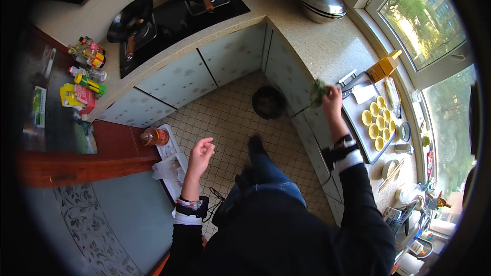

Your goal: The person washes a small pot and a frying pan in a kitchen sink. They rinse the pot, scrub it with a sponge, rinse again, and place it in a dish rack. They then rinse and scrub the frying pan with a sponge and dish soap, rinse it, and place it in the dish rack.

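My right hand (332,101) grips a crumpled green thing (317,94) in front of the counter edge. It is blurred, and I cannot tell whether it is leaf, cloth or wrapping. Just right of that hand lies a baking tray (355,117) holding several yellow tart shells (374,131). A knife or cleaver with a black handle (347,93) rests at the tray's far end, its broad blade (363,93) looking pale. Over the tiled floor, my left hand (201,155) hangs in the air with loosely curled fingers and nothing in it.
A dark round bin (268,102) stands on the floor by the cabinets. Two woks (132,19) sit on the black hob (168,30). A lidded pan (320,2) occupies the counter corner. Near the tray are an orange carton (383,66) and chopsticks (391,176). A jar (155,137) stands at left.
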